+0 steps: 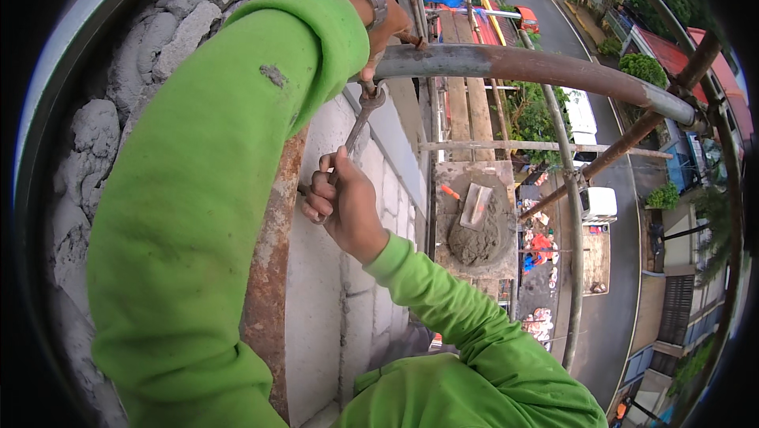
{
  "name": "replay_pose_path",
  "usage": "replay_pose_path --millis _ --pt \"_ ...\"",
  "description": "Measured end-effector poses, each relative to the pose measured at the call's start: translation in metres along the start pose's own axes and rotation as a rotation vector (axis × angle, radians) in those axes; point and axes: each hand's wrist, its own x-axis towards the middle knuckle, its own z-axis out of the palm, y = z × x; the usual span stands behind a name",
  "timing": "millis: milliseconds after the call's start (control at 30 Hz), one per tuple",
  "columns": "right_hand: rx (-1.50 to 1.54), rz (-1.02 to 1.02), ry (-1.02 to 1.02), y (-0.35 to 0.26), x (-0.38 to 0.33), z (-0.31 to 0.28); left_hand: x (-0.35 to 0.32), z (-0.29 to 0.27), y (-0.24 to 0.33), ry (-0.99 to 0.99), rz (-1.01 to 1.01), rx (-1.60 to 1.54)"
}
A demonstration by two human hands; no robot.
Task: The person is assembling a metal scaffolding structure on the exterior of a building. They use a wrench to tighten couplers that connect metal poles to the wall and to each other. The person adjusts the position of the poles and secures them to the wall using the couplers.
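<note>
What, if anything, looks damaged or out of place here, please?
A dark grey, ragged patch marks the bright green left sleeve, otherwise fairly even; dirt or damage, I cannot tell. The flat metal strip beside the pale block wall looks corroded, blotched brown. The grey metal wrench in the right hand looks sound where visible.

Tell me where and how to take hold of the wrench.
Probably grip the wrench by its lower shank, coming from the view's lower right, as the right hand does: the slim shank slants that hand's way, while the wide head sits up by the left hand.
</note>
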Motion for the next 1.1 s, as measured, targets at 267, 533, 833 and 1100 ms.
replay_pose_path --millis 267,533,833,1100 --pt "0.148 0.146 -0.034 -0.007 -0.001 -0.003 -0.008 -0.007 0.001 0.034 0.054 -0.009" --pt "-0.058 0.505 0.011 -0.080 -0.030 -0.011 -0.012 -0.004 0.002 0.061 0.040 -0.050" --pt "-0.369 0.733 0.039 -0.140 -0.031 -0.009 -0.018 -0.008 0.000 0.048 0.091 -0.065" --pt "-0.542 0.470 0.067 -0.129 -0.045 -0.005 -0.011 -0.007 0.002 0.016 0.086 -0.031"
